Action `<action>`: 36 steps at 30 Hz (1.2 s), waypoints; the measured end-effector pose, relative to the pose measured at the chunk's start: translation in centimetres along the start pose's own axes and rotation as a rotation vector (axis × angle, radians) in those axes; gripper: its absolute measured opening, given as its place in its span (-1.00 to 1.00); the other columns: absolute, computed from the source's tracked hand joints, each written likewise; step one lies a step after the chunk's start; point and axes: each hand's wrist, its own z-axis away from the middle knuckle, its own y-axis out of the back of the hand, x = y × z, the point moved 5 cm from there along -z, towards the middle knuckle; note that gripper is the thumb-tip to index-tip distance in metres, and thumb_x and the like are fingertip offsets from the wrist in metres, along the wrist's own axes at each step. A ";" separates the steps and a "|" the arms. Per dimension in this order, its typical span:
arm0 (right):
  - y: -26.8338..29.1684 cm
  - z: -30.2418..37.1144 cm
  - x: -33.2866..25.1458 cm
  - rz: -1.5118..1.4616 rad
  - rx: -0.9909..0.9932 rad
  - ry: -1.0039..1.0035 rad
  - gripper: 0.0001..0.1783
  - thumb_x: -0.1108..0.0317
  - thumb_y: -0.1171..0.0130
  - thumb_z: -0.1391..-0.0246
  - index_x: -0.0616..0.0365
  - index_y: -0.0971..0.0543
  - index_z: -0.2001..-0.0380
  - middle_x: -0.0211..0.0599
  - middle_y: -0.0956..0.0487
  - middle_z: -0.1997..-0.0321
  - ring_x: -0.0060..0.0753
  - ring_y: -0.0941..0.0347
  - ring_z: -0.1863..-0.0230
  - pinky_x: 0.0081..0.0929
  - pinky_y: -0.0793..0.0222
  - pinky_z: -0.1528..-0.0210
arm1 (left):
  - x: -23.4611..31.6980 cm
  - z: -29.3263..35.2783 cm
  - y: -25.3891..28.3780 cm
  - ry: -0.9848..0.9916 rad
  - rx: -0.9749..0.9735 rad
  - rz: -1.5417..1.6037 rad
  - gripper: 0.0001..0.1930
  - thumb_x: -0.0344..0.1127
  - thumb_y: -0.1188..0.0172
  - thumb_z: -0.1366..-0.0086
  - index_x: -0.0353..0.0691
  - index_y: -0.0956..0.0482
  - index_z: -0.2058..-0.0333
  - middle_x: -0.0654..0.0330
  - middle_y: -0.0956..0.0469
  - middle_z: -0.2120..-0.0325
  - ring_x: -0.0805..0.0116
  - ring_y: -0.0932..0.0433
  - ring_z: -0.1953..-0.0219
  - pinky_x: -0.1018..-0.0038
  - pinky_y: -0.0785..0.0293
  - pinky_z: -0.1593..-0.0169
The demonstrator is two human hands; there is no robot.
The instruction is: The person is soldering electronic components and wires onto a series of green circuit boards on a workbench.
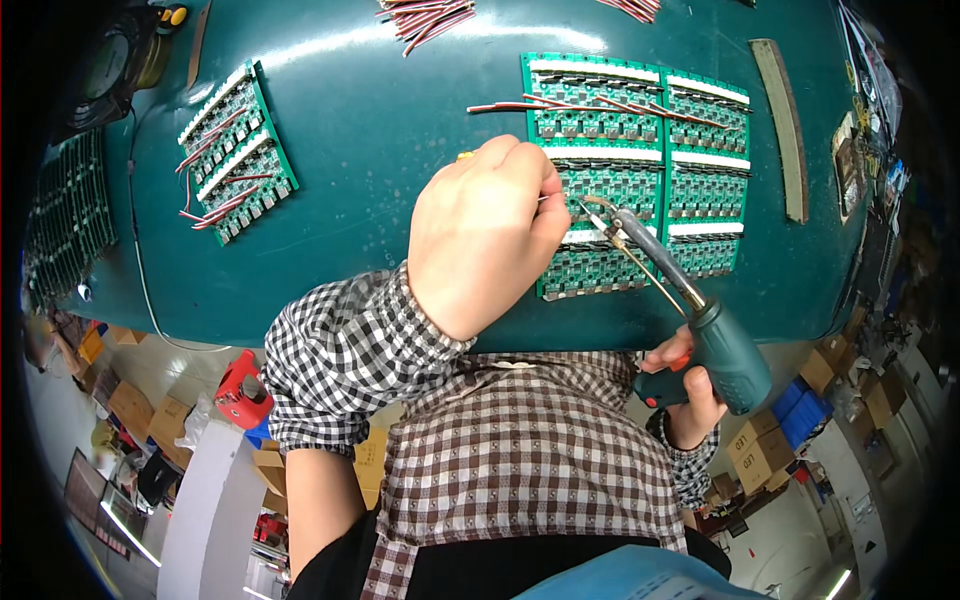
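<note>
My left hand (490, 225) is closed in a pinch over the left edge of the green circuit board panel (600, 185). A short end of thin wire (545, 198) shows at its fingertips; the rest is hidden by the hand. Wrapped round the dark green grip of a soldering gun (735, 360) is my right hand (690, 395). The gun's tip and thin feed tube reach the board just right of my left fingertips. Several red, black and white wires (570, 104) lie across the panel's upper rows.
A smaller board with wires (235, 150) lies on the green table (370, 160) to the left. Wire bundles (428, 18) are at the far edge. A worn strip (780, 130) lies right of the panel. A fan (115, 60) stands far left, above stacked boards (70, 215).
</note>
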 end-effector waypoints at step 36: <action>-0.5 0.2 0.1 0.221 0.053 -0.013 -0.36 0.11 -0.19 0.07 0.46 -0.32 0.08 -0.20 -0.42 0.43 -0.31 -0.42 0.39 -0.31 -0.45 0.32 | -0.2 0.0 -0.4 -0.018 0.048 0.002 -0.86 -0.53 -0.19 0.14 -0.22 -0.40 0.59 0.25 -0.40 0.64 0.36 -0.40 0.63 0.49 -0.33 0.53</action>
